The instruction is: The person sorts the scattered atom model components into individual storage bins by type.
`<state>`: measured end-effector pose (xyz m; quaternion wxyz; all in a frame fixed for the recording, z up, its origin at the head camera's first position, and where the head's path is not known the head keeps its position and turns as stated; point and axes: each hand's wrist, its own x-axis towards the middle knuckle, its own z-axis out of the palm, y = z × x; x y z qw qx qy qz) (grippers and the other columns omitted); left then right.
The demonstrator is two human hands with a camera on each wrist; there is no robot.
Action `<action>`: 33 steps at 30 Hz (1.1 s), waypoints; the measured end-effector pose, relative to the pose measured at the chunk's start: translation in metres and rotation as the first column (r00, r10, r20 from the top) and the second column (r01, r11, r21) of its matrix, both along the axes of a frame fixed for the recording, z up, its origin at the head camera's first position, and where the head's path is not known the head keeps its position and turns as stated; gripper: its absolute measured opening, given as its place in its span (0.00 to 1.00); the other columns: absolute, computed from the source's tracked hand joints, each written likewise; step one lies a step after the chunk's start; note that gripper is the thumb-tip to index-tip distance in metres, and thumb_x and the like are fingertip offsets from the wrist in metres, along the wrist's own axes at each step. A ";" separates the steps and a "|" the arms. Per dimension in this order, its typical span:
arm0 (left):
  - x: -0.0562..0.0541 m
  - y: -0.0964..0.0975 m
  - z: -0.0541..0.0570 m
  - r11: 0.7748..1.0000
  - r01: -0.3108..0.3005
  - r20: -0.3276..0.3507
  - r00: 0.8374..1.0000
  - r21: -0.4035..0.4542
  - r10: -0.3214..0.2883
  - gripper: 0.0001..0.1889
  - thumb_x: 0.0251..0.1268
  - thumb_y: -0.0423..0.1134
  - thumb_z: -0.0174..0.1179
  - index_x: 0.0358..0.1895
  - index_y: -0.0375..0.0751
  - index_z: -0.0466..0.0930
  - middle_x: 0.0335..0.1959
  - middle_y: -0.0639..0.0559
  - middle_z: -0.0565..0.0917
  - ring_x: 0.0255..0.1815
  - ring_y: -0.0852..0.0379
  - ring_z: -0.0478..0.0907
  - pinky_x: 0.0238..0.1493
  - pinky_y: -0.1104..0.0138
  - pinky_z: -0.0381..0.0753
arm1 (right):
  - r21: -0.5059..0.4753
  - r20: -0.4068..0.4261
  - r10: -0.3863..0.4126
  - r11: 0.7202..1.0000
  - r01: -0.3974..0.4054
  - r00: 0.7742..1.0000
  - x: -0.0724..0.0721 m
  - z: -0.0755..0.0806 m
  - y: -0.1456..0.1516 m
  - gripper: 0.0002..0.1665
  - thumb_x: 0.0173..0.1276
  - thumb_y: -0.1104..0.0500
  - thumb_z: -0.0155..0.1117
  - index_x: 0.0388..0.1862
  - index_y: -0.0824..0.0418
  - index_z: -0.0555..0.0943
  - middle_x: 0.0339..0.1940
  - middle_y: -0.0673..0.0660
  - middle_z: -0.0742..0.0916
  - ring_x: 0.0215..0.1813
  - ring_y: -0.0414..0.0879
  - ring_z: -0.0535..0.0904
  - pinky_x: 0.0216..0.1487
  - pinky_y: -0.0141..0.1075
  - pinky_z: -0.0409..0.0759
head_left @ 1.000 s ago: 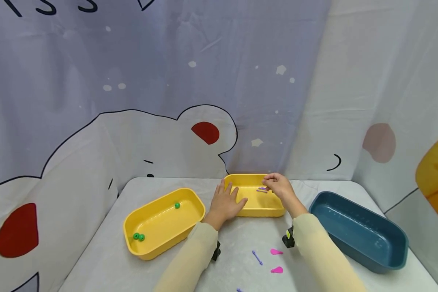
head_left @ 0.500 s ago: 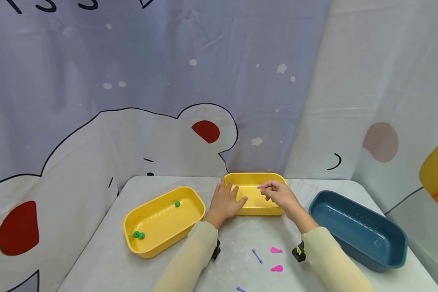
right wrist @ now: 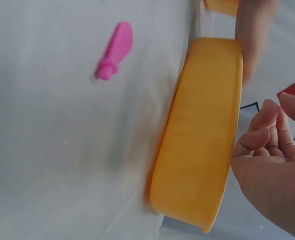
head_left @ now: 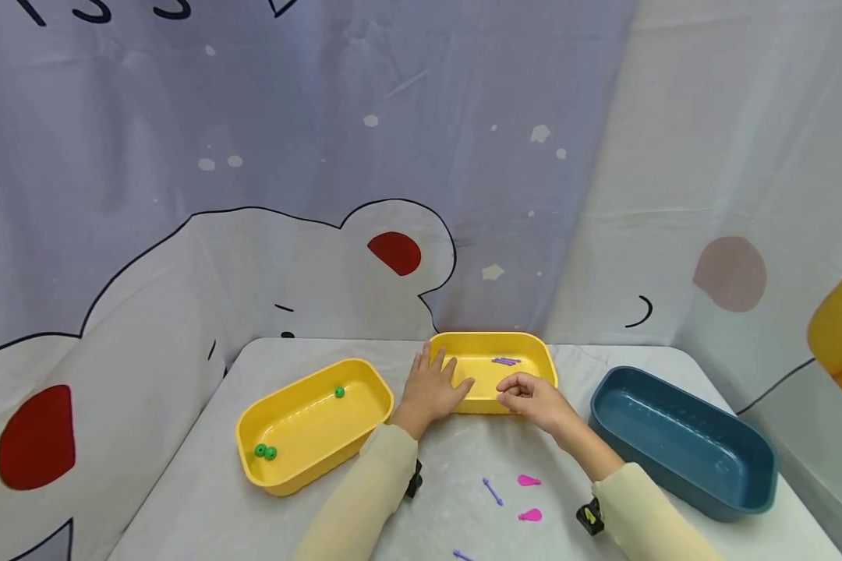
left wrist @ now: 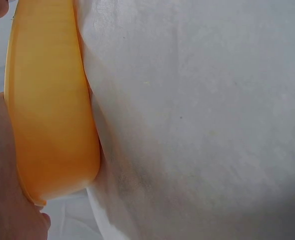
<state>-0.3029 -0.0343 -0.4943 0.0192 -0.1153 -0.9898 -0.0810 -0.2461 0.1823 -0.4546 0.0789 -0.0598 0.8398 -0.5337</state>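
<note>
My left hand (head_left: 431,389) lies with spread fingers over the left front rim of the small yellow bin (head_left: 487,407) at the back of the table. Several thin purple sticks (head_left: 507,361) lie together on that bin's floor. Over the bin's front right rim is my right hand (head_left: 536,401), its fingers loosely bent. In the right wrist view the thumb stands apart from the fingers of the right hand (right wrist: 272,150), and nothing shows between them. The outer wall of the yellow bin (left wrist: 52,100) fills the left part of the left wrist view, beside the left hand.
At left a larger yellow bin (head_left: 291,481) holds green beads (head_left: 340,392). A dark blue bin (head_left: 673,436) stands at right. On the table nearer me lie purple sticks (head_left: 493,492) and two pink paddle-shaped pieces (head_left: 530,515). A printed curtain (head_left: 309,273) hangs behind.
My right hand has let go of a purple stick in the small yellow bin and drawn back toward its front rim. The left hand stays in place.
</note>
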 end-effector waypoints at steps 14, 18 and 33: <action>0.000 0.000 0.000 1.000 -0.005 0.015 1.000 -0.011 0.005 0.41 0.74 0.71 0.33 0.77 0.49 0.66 0.81 0.46 0.59 0.84 0.43 0.36 0.82 0.51 0.41 | -0.023 0.043 0.110 0.994 -0.109 0.993 0.035 -0.009 0.001 0.23 0.69 0.52 0.71 0.52 0.67 0.80 0.35 0.54 0.84 0.38 0.47 0.79 0.45 0.42 0.82; -0.001 0.000 -0.001 1.000 -0.003 0.014 1.000 -0.006 0.003 0.41 0.74 0.71 0.32 0.77 0.49 0.65 0.81 0.47 0.58 0.84 0.43 0.36 0.82 0.51 0.41 | -0.026 0.075 0.112 0.994 -0.110 0.991 0.045 -0.014 0.002 0.20 0.70 0.55 0.70 0.52 0.68 0.80 0.35 0.54 0.84 0.37 0.47 0.79 0.41 0.37 0.82; 0.000 0.001 0.002 1.000 0.010 0.029 1.000 -0.010 -0.009 0.40 0.74 0.70 0.32 0.78 0.49 0.65 0.81 0.46 0.58 0.84 0.42 0.36 0.82 0.51 0.40 | -0.011 0.132 0.210 0.978 -0.210 0.969 0.077 -0.035 0.009 0.16 0.68 0.59 0.71 0.50 0.66 0.82 0.34 0.52 0.83 0.35 0.45 0.76 0.32 0.29 0.75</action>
